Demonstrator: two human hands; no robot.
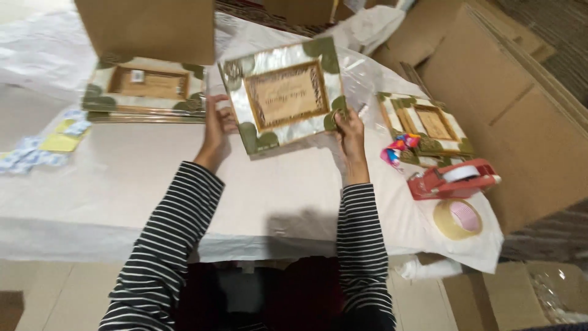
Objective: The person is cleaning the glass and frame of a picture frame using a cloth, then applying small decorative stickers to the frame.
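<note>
Three decorated picture frames in view, all white with green leaf corners and a gold inner border. One, the frame in hand (286, 95), is held up tilted above the white-covered worktop (122, 178) at centre frame. Left hand (215, 125) grips its left edge, right hand (349, 129) its lower right corner; fingers of both are closed around the frame's edges. Clear plastic film (361, 70) lies behind and beside it, though whether this frame is inside a sleeve cannot be told.

Second frame (147, 89) lies flat at upper left, half under a brown cardboard box (147, 27). Third frame (425, 125) lies right of centre, unwrapped by the look of it.

Red tape dispenser (453, 179) and loose roll of tape (458, 219) sit at right, untouched. Judgement: handling is midway; nothing looks boxed or taped yet.
</note>
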